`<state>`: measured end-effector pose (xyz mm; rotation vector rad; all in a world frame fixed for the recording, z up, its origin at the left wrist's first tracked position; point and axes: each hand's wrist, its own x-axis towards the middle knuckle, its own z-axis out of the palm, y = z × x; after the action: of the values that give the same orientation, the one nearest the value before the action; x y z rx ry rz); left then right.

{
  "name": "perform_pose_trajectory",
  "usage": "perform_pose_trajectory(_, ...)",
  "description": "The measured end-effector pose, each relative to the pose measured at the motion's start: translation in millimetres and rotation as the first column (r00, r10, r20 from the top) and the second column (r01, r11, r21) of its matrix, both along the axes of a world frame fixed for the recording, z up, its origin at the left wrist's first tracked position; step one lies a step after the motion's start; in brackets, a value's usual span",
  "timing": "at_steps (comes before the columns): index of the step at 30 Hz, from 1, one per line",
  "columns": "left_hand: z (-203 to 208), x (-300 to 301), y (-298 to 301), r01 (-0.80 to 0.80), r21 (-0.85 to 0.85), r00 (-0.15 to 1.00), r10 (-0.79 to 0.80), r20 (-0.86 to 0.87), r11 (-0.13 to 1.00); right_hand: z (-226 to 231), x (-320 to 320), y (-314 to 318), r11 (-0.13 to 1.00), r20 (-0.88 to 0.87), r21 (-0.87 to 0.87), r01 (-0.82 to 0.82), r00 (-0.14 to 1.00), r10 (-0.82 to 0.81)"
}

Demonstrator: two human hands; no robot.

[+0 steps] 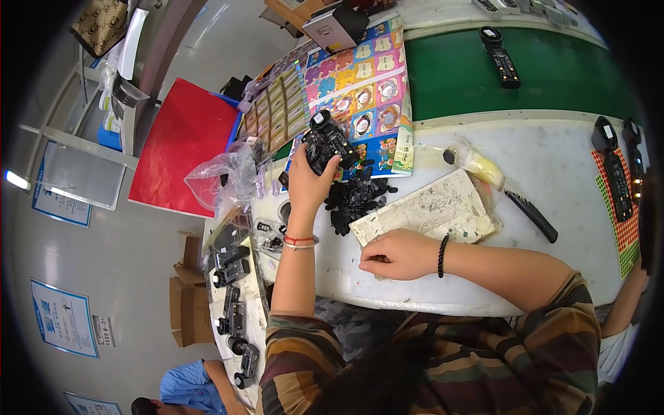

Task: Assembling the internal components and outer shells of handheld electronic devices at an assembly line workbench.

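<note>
My left hand (pixel 310 181) reaches forward, fingers wrapped round a black electronic device (pixel 328 142) with a round head and exposed circuit parts. It may be more than one unit; the hand hides part of it. Just beside it lies a pile of small black plastic parts (pixel 356 198). Resting on the white table, my right hand (pixel 399 254) is curled closed at the near edge of a worn, stained whitish block (pixel 425 211). Whatever its fingers may hold is hidden.
Right of the block lie a black-handled tool (pixel 531 216) and a yellowish bottle (pixel 478 166). Colourful sticker sheets (pixel 373 90) spread beyond the pile. A similar device (pixel 501 59) sits on the green belt (pixel 443 76); others (pixel 615 169) stand far right. A co-worker (pixel 190 387) is lower left.
</note>
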<state>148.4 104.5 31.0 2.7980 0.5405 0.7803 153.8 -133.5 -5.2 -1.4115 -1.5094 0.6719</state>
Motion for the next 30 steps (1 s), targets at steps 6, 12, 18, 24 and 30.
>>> perform_pose_trajectory(6, -8, 10, 20, -0.082, -0.057, 0.995, 0.079, -0.06, 0.995, 2, -2, 0, 1.0, -0.033, 0.022, 0.007, 0.999, -0.007)
perform_pose_trajectory(12, 12, -16, 9, 0.02, -0.285, 0.986, 0.029, 0.166, 0.958, 3, 1, -2, 1.0, -0.021, -0.005, -0.01, 1.0, 0.01)
perform_pose_trajectory(18, 54, -94, -51, 0.343, -0.355, 0.924, -0.243, 0.295, 0.87, -1, 13, 8, 1.0, -0.808, -0.013, 0.027, 0.589, -0.026)
perform_pose_trajectory(24, 59, -180, -115, 0.471, -0.451, 0.857, -0.515, 0.028, 0.758, 20, 42, -10, 0.858, -0.966, 0.06, -0.511, 0.187, 0.179)
perform_pose_trajectory(30, 30, -208, -131, 0.502, -0.284, 0.859, -0.509, 0.056, 0.817, 51, 33, -18, 0.815, -0.707, -0.255, -0.521, 0.675, 0.21)
